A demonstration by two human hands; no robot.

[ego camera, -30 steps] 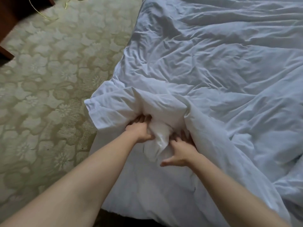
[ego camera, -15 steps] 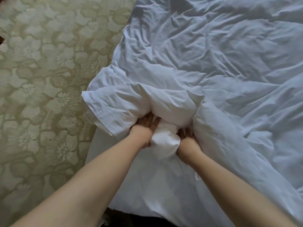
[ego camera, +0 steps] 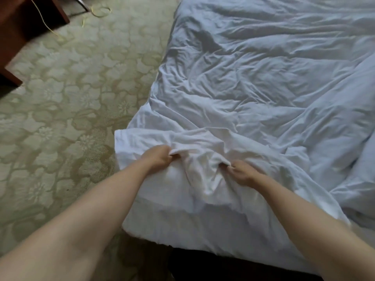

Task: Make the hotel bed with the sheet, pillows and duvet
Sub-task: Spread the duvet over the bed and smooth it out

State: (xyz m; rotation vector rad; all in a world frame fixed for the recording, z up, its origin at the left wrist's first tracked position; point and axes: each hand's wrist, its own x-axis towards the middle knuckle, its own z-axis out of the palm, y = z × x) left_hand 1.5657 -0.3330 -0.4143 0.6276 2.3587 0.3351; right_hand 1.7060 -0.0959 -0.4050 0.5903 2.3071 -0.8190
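A crumpled white duvet (ego camera: 253,88) covers the bed from the near corner to the top right. Its near edge hangs over the bed's corner. My left hand (ego camera: 157,157) pinches a fold of the duvet's edge between thumb and fingers. A short way to the right, my right hand (ego camera: 241,172) grips another fold of the same edge. A bunched flap of cloth sags between the two hands. No pillows are in view, and I cannot tell the sheet apart from the duvet.
Pale green floral carpet (ego camera: 71,108) fills the left side. Dark wooden furniture (ego camera: 24,23) stands at the top left with a yellow cable (ego camera: 99,12) lying beside it. Under the bed's near corner the base (ego camera: 223,266) is dark.
Both hands have come out from under the bunched duvet edge and moved apart, each now pinching a fold on top. The raised fold has flattened. The view has tilted up.
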